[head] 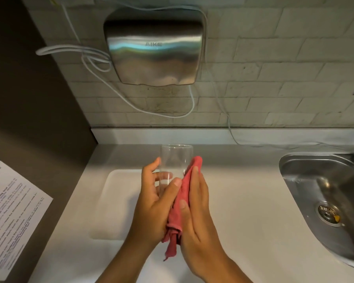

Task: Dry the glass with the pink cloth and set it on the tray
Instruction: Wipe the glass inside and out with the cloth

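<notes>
A clear drinking glass stands upright in the air above the counter, mouth up. My left hand wraps its lower part, thumb across the front. My right hand presses the pink cloth flat against the glass's right side; the cloth's loose end hangs down between my wrists. The white tray lies on the counter just below and left of my hands, partly hidden by them.
A steel sink is sunk into the counter at the right. A steel hand dryer hangs on the tiled wall, with white cables looping down. A printed notice is fixed to the dark panel at the left.
</notes>
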Available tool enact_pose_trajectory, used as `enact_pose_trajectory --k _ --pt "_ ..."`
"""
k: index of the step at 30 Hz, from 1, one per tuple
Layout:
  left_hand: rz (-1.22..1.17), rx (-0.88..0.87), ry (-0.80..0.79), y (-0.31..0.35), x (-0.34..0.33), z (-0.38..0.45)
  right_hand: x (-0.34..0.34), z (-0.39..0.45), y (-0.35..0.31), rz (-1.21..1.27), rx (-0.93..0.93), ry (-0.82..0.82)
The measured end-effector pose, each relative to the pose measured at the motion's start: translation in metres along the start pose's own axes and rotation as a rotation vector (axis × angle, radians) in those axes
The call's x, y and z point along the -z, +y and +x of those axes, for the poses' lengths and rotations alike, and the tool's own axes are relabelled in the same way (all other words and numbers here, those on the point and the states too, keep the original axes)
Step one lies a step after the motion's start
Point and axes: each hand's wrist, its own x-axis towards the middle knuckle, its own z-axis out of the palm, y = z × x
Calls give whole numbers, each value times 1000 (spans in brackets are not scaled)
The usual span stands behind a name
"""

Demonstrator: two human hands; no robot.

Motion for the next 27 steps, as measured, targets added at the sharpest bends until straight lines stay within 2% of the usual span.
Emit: enact_pose_trajectory --k 6,10,13,18,24,27 --pt "-145 103 5 -9 -17 -11 29 45 -11 133 -110 88" --pt "-81 62 58 -8 -19 -5 27 45 -15 33 -54 30" --pt "-87 21 8 0 -9 5 5 11 -2 40 -53 -4" --pt "-66 100 -15 -6 -15 -1 23 47 -13 94 -148 103" --pt "-79 -6 17 6 -9 12 3 20 -6 42 -38 19" --pt "-85 36 -11 2 -13 9 14 43 -11 97 -85 80"
